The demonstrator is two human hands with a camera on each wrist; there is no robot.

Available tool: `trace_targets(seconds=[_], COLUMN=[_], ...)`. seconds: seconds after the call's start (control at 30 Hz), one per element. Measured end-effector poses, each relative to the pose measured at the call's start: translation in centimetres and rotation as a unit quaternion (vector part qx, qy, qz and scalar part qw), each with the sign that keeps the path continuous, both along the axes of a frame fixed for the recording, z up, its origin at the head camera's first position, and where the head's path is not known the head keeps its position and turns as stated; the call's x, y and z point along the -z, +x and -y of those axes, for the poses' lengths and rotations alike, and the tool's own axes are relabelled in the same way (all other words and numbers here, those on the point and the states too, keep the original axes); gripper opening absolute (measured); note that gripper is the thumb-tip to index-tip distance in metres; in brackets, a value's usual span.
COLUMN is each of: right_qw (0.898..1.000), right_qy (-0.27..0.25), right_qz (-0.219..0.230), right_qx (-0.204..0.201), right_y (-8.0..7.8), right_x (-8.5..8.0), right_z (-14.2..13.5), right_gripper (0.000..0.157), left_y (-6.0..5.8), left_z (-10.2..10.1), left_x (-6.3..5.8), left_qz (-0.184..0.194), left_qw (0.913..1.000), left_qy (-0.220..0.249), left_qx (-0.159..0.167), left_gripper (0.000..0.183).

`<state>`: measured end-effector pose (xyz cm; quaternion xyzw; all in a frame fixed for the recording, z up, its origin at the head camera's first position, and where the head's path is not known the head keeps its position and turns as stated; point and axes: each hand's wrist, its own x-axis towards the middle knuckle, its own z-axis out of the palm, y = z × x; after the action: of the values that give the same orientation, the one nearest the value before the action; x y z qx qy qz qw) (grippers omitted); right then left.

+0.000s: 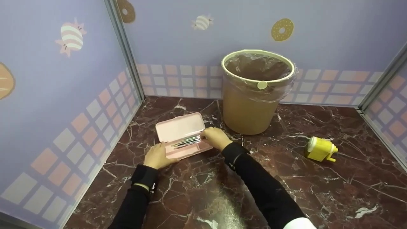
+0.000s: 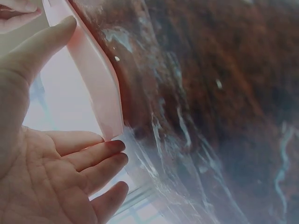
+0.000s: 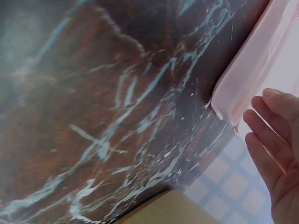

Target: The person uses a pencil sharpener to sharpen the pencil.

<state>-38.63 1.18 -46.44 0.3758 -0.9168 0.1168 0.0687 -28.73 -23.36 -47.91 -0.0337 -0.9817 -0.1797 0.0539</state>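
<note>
A pink pencil case (image 1: 180, 125) lies on the dark marbled table with its lid raised toward the back. Several pencils (image 1: 187, 142), shiny and striped, lie slantwise in its tray. My left hand (image 1: 155, 156) holds the case's left end; in the left wrist view, the thumb presses the front wall (image 2: 91, 70) and the fingers touch the end. At the tray's right end, my right hand (image 1: 217, 137) has its thumb and forefinger close together at the pencils' ends. The right wrist view shows those fingertips (image 3: 268, 93) over the case's rim, but the pencils are hidden there.
Behind the case, to the right, stands a tall tan bin (image 1: 249, 111) with a clear plastic liner. A yellow crank pencil sharpener (image 1: 320, 149) sits farther right. Patterned panels (image 1: 178, 38) enclose the table at the back and sides.
</note>
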Motion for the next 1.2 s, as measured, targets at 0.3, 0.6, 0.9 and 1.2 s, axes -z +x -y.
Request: trace_targets(seconds=[0.3,0.6,0.9,1.2], right_qw=[1.0,0.999,0.998,0.999], right_qy=[0.015,0.039,0.051,0.048], right_qz=[0.008,-0.005,-0.009,-0.017], right_qx=[-0.006,-0.019,-0.02,-0.013], right_y=[-0.4,-0.9,-1.3,-1.5], right_x=[0.1,-0.1,0.0,0.2], right_z=[1.8,2.3,2.8,2.9], right_gripper=[0.008,0.005,0.005,0.011], left_y=[-0.2,-0.1,-0.1,-0.1], left_z=[0.0,-0.1,-0.1,0.0], left_x=[0.0,0.1,0.3,0.4], left_qz=[-0.013,-0.015,-0.014,-0.004], left_qw=[0.9992,0.9998,0.9998,1.0], left_qy=[0.037,0.015,0.017,0.005], left_qx=[0.009,0.0,-0.001,-0.007], left_gripper=[0.077,0.083,0.082,0.087])
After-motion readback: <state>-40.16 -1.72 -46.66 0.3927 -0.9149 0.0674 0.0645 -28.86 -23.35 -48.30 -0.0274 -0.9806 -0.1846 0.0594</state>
